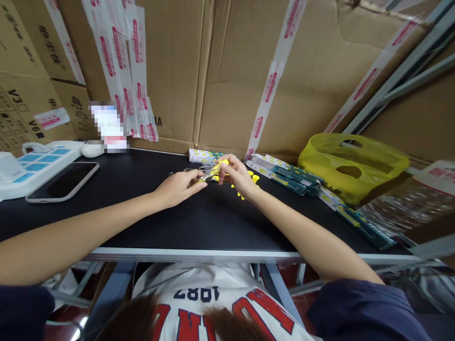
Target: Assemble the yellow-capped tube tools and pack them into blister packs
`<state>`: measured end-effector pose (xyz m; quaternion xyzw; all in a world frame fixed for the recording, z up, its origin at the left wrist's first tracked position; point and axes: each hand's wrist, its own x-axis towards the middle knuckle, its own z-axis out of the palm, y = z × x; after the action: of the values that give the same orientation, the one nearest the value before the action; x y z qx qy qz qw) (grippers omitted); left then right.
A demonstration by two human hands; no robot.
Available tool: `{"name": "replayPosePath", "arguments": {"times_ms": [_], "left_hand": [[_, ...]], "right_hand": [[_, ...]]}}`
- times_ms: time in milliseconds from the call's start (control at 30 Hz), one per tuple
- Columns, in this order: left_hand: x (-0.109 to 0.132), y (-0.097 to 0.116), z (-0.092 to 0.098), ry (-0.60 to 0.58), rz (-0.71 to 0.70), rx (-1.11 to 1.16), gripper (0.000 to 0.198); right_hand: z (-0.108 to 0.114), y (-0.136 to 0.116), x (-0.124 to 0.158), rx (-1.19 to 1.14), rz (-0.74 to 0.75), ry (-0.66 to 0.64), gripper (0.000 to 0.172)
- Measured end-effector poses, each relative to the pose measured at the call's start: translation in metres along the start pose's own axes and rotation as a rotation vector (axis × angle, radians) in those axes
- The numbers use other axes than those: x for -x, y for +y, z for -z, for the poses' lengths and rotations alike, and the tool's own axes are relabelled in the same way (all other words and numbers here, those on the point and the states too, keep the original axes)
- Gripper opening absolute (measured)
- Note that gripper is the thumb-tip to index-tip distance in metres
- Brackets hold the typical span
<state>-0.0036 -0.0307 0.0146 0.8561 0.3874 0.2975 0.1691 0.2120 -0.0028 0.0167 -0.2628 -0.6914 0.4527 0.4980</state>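
Observation:
My left hand (181,188) is closed around the lower end of a slim clear tube with yellow parts (210,174), which looks like a tubular spring scale. It tilts up to the right. At its upper yellow end, the fingers of my right hand (237,176) pinch it. Behind my left hand lie thin metal wire pieces (188,169), partly hidden. Several small yellow caps (255,178) are scattered on the black tabletop (213,227) beside and beneath my right hand.
Flat printed boxes (284,173) lie at the back right, another box (355,218) nearer the right edge. A yellow plastic bag (330,166) stands behind them. On the left are a phone (64,181) and a power strip (42,166). Cardboard (234,94) walls the back.

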Motion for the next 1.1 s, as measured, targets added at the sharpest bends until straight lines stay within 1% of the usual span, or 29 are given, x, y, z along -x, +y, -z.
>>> {"name": "replayPosePath", "arguments": {"times_ms": [67, 133, 200, 267, 333, 433, 567, 667, 767, 933, 1100], "left_hand": [[-0.002, -0.002, -0.002, -0.061, 0.05, 0.22, 0.041], [-0.004, -0.005, -0.006, -0.128, 0.095, 0.415, 0.042], [-0.007, -0.008, -0.01, -0.187, 0.127, 0.548, 0.043], [-0.008, -0.01, -0.014, -0.229, 0.143, 0.619, 0.044], [-0.008, -0.009, -0.017, -0.245, 0.152, 0.636, 0.044], [-0.006, -0.005, -0.019, -0.231, 0.168, 0.649, 0.043], [-0.007, 0.0, -0.019, -0.155, 0.2, 0.736, 0.045], [-0.007, 0.002, -0.019, -0.117, 0.224, 0.79, 0.05], [-0.006, 0.005, -0.017, -0.135, 0.253, 0.811, 0.054], [-0.001, 0.014, -0.014, -0.195, 0.291, 0.866, 0.056], [0.001, 0.017, -0.014, -0.245, 0.323, 0.825, 0.054]], "right_hand": [[0.015, -0.003, -0.008, -0.043, -0.015, 0.14, 0.03], [0.028, -0.005, -0.014, -0.08, -0.001, 0.226, 0.025], [0.035, -0.005, -0.017, -0.119, 0.016, 0.264, 0.02], [0.035, -0.005, -0.018, -0.162, 0.006, 0.285, 0.018], [0.03, -0.005, -0.016, -0.207, -0.034, 0.293, 0.019], [0.019, -0.005, -0.012, -0.241, -0.113, 0.272, 0.025], [0.005, -0.007, -0.005, -0.23, -0.19, 0.206, 0.034], [-0.002, -0.009, -0.002, -0.234, -0.209, 0.164, 0.04], [-0.001, -0.013, -0.003, -0.228, -0.209, 0.183, 0.043], [0.007, -0.016, -0.008, -0.227, -0.207, 0.248, 0.041], [0.01, -0.013, -0.009, -0.212, -0.222, 0.202, 0.042]]}}
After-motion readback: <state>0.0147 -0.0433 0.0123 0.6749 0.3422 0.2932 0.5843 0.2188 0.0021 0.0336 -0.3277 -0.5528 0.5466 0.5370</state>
